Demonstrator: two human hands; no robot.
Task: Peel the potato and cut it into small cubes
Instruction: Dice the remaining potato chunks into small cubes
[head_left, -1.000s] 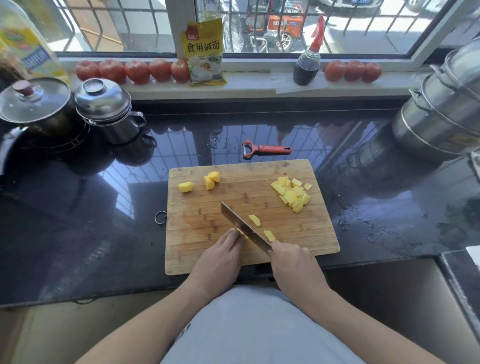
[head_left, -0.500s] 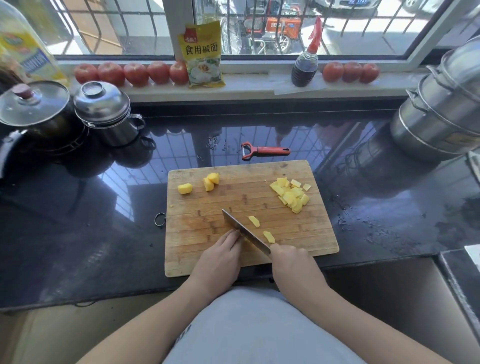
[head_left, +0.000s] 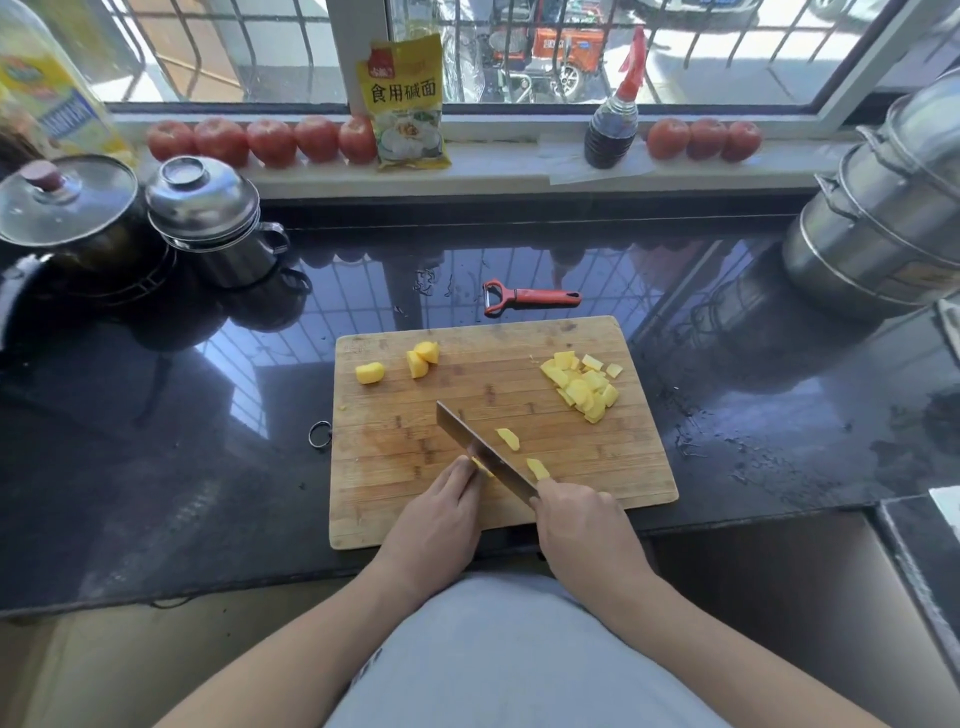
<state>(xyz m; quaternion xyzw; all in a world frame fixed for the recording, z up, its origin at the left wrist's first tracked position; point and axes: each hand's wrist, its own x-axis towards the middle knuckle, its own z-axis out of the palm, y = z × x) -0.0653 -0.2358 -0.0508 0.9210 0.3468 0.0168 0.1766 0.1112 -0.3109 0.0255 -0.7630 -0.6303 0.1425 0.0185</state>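
A wooden cutting board (head_left: 447, 519) lies on the dark counter. My right hand (head_left: 582, 525) grips the handle of a knife (head_left: 480, 449), whose blade slants up-left across the board. My left hand (head_left: 441, 512) holds a small yellow potato piece (head_left: 480, 464) against the blade, mostly hidden by my fingers. Two cut slices (head_left: 508, 438) (head_left: 537, 468) lie just right of the blade. A pile of small cubes (head_left: 584, 384) sits at the board's right. Larger chunks (head_left: 425, 357) (head_left: 369, 372) rest at the upper left.
A red peeler (head_left: 524, 297) lies behind the board. Lidded pots (head_left: 208, 218) stand at the back left, a large steel steamer (head_left: 878, 218) at the right. Tomatoes (head_left: 270, 140), a yellow packet (head_left: 405, 98) and a sauce bottle (head_left: 613, 119) line the windowsill.
The knife blade and both hands barely shift; the blade stays down on the piece under my left fingers. The loose potato pieces stay where they were.
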